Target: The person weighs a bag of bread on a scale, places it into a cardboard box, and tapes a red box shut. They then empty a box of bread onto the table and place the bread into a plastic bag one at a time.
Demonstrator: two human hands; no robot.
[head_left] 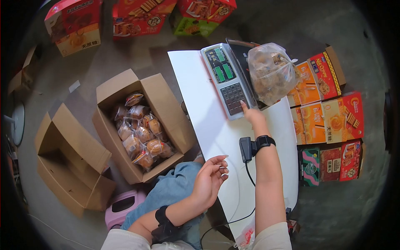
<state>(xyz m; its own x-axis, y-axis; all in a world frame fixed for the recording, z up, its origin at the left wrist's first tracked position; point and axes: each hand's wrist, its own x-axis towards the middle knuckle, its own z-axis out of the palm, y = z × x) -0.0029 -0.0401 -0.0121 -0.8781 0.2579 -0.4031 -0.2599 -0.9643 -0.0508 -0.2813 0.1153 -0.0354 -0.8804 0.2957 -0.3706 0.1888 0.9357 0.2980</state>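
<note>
My right hand (252, 114) reaches over the white table (227, 146) and stretches a finger onto the keypad of a digital scale (227, 79); it holds nothing. Green readouts glow on the scale's panel. A clear plastic bag (273, 73), tied at the top and filled with wrapped pieces I cannot name, rests on the scale's pan, mostly covering it. Near my lap, at the table's left edge, my left hand (211, 177) hangs with loosely bent fingers apart and nothing in them. Left of it stands an open cardboard box (164, 112) holding several packaged buns (143, 133).
Another cardboard box (68, 162), open, lies at the far left beside a pink stool (125, 206). Red snack boxes (77, 25) stand at the back. More colourful boxes (333, 118) line the table's right side. A black cable (227, 225) crosses the table's near end.
</note>
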